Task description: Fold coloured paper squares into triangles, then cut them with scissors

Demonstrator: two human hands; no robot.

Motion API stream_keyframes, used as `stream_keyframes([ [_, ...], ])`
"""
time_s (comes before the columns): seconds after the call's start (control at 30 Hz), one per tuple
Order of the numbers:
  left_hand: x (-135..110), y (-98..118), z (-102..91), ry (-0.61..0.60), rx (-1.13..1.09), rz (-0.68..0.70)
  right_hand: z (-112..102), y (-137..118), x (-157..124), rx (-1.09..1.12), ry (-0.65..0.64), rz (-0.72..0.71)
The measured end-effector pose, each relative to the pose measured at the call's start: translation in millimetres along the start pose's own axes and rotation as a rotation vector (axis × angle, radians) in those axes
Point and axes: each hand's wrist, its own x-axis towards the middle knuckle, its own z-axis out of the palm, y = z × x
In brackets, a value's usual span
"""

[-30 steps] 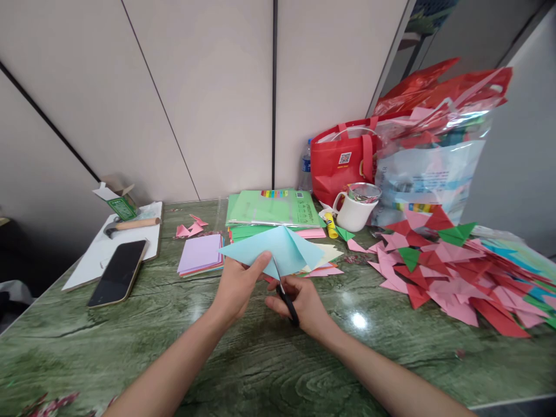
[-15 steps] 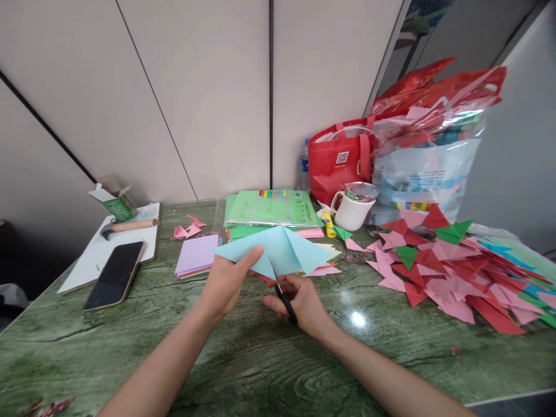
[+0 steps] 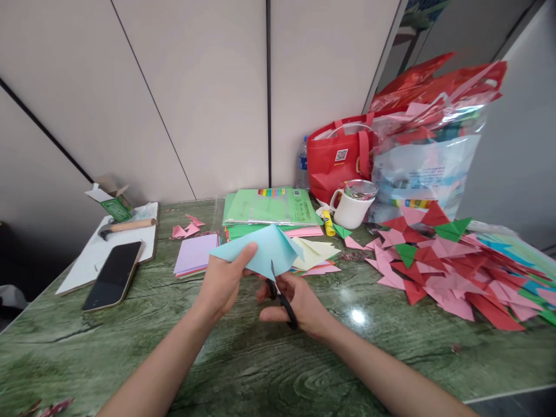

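Observation:
My left hand [image 3: 226,281] grips a folded light blue sheet of paper [image 3: 256,246] by its left side, thumb on top. The sheet is held above the table, its right part bending away. In my right hand [image 3: 297,304] is a pair of black-handled scissors [image 3: 285,308], thumb and fingers at the handles. The blades point up and away at the sheet's lower edge, one blade showing over the paper. Under and beyond the sheet lie pale yellow papers [image 3: 315,253] and a green packet of paper [image 3: 273,208].
Left are lilac paper squares [image 3: 197,253], a phone [image 3: 113,275], a hammer [image 3: 128,227] on a white board and a small box [image 3: 115,202]. Right are a white mug [image 3: 351,208], a glue stick [image 3: 328,223], a heap of folded papers [image 3: 443,260], a red bag [image 3: 332,165] and a clear bag [image 3: 430,168].
The sheet's right part has swung back and leftward, uncovering the pale yellow papers. My right thumb has spread from the fingers, and the scissors' handles stand farther apart.

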Motion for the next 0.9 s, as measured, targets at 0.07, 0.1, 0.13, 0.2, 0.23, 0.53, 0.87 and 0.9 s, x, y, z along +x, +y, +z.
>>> stream_keyframes([
  [0.07, 0.3, 0.8, -0.3, -0.008, 0.001, 0.001, 0.3, -0.4, -0.3, 0.026, -0.013, 0.000],
  [0.1, 0.4, 1.1, -0.4, -0.011, 0.000, 0.004, 0.5, -0.6, -0.5, 0.040, -0.018, 0.000],
  [0.13, 0.5, 1.6, -0.5, -0.011, -0.002, 0.005, 0.8, -0.8, -0.5, 0.051, -0.021, -0.003],
  [0.2, 0.5, 2.2, -0.5, -0.004, -0.006, 0.003, 1.5, -1.2, -0.4, 0.057, -0.010, -0.021],
  [0.23, 0.3, 2.3, -0.4, 0.002, -0.005, 0.002, 2.0, -1.3, -0.3, 0.052, 0.003, -0.034],
  [0.53, -2.0, -4.7, 1.3, 0.030, -0.002, -0.006, 5.7, -1.5, -0.1, -0.050, 0.084, -0.084],
  [0.87, -2.1, -4.0, 3.2, 0.070, 0.038, 0.021, 5.7, 4.5, 1.0, -0.085, 0.152, -0.089],
  [0.9, -2.1, -3.6, 3.5, 0.069, 0.040, 0.023, 5.8, 4.4, 0.9, -0.091, 0.156, -0.090],
])
